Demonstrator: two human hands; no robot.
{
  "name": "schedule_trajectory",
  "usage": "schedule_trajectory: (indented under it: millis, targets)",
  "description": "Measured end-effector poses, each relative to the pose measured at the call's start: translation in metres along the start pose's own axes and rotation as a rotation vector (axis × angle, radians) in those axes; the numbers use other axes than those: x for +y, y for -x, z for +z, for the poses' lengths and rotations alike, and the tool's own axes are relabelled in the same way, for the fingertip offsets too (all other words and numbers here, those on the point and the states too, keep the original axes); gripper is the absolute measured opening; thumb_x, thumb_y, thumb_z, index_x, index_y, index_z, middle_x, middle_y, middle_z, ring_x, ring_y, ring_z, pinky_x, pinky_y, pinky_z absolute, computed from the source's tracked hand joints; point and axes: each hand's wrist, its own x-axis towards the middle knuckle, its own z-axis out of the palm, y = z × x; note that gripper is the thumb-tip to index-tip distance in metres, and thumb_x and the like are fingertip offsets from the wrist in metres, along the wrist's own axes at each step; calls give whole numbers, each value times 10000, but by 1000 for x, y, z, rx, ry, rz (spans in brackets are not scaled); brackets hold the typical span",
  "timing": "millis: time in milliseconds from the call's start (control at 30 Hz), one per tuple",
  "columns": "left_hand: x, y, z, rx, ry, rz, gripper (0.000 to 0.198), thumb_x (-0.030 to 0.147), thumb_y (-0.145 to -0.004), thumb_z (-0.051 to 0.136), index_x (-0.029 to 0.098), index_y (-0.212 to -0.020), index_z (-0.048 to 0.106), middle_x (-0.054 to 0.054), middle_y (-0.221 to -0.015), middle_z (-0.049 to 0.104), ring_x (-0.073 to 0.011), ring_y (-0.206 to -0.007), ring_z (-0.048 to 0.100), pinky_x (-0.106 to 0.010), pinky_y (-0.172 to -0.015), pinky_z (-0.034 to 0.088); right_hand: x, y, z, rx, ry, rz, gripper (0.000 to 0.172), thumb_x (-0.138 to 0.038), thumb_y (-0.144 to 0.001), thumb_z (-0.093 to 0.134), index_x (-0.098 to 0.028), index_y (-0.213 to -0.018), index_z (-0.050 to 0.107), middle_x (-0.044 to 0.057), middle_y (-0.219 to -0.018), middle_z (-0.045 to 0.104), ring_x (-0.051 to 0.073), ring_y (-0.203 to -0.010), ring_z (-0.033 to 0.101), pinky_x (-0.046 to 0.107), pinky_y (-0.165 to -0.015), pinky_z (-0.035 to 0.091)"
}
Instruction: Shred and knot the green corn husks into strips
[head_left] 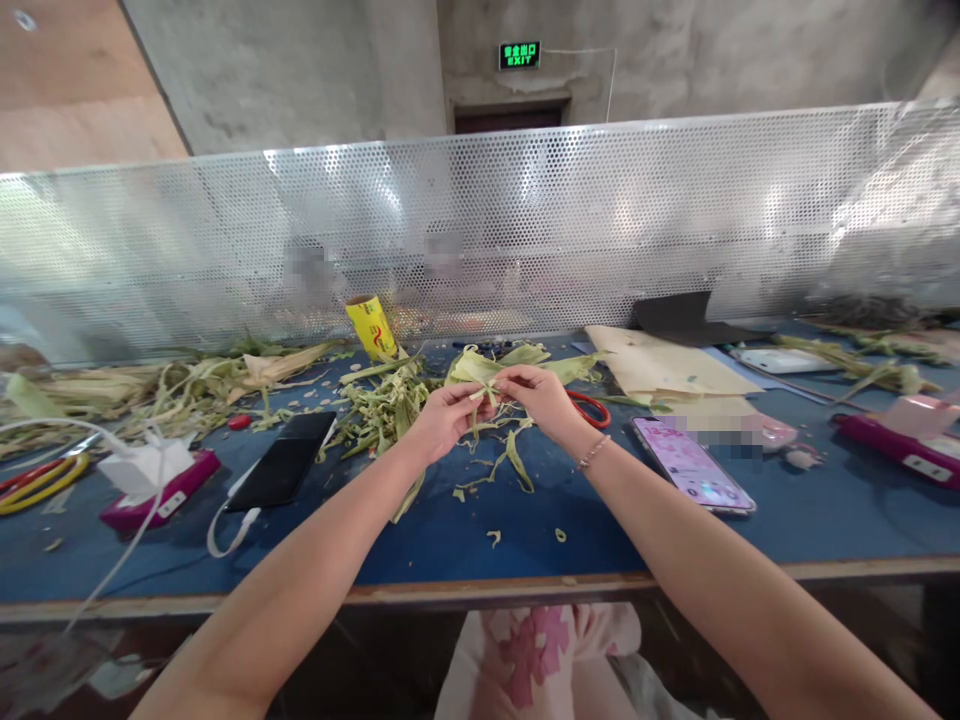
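Over the middle of the blue table, my left hand (448, 420) and my right hand (541, 398) come together, fingertips pinched on a pale green strip of corn husk (484, 393). Wider husk leaves (517, 357) lie just behind my fingers. To the left of my left hand is a heap of twisted, knotted husk pieces (379, 405). Thin husk scraps (516, 460) are scattered on the tabletop below my hands. Close to my right wrist shows the red handle of what looks like scissors (591, 408), partly hidden by my arm.
A black phone (283, 460) and a purple power strip (159, 490) with white cables sit left. On the right are a lit phone (694, 465), brown paper (660, 362) and another power strip (900, 440). A yellow tube (370, 325) stands before the perforated metal screen (510, 220).
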Motion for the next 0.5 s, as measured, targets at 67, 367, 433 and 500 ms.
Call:
schedule_trajectory:
  millis: [67, 367, 433, 500]
  targets:
    - [-1, -1, 1, 25, -20, 6, 207, 210, -556, 740, 104, -723, 680, -41, -652, 651, -100, -582, 582, -264, -663, 471, -1, 0, 0, 15, 76, -29, 125, -282, -626, 626, -172, -685, 631, 0, -659, 601, 111, -621, 527, 285, -661, 444]
    - [-6, -5, -3, 130, -115, 88, 214, 251, -548, 741, 117, -691, 658, -9, -604, 620, -80, -575, 557, -222, -607, 439, -11, 5, 1, 134, 431, -295, 110, -247, -722, 530, -171, -699, 605, 31, -748, 568, 131, -700, 518, 270, -667, 416]
    - [-8, -7, -5, 197, -133, 125, 230, 269, -535, 743, 130, -692, 650, -3, -602, 626, -87, -583, 565, -224, -609, 433, -11, 6, 2, 146, 394, -251, 133, -278, -733, 518, -169, -702, 588, 17, -698, 546, 118, -640, 489, 256, -614, 397]
    - [-10, -9, -5, 257, -142, 161, 250, 272, -511, 750, 142, -695, 643, 6, -594, 628, -94, -584, 567, -233, -616, 429, -9, 6, 5, 114, 308, -152, 206, -349, -745, 503, -168, -672, 569, -9, -590, 487, 104, -557, 435, 242, -541, 359]
